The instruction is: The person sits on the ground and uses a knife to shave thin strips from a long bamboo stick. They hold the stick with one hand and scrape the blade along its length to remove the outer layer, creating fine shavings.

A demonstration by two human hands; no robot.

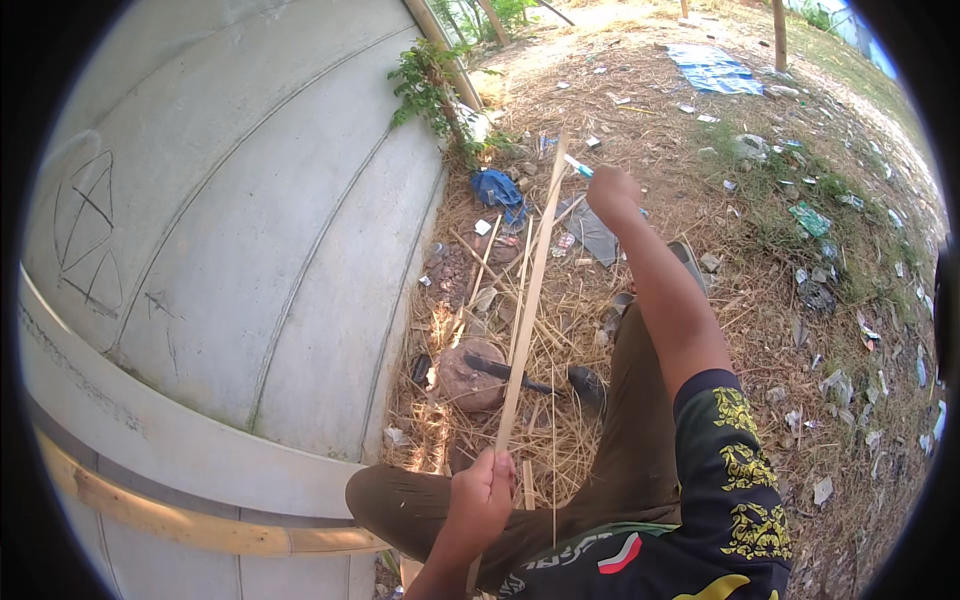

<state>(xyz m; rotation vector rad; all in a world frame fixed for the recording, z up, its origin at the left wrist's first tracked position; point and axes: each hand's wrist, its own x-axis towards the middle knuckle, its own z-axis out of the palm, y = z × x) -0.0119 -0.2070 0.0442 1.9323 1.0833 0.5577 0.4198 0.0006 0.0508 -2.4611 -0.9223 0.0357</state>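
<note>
Above the straw-littered ground, the left hand (481, 497) grips closed around a bamboo strip (530, 290) running up toward the right hand (612, 192).

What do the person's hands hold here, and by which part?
The left hand grips a long bamboo strip at its near end; the right hand holds its far end.

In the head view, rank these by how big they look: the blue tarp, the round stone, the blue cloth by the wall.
1. Blue tarp, though farthest away.
2. Round stone.
3. Blue cloth.
Stone and tarp look close in area; distance makes that pair unsure.
</note>
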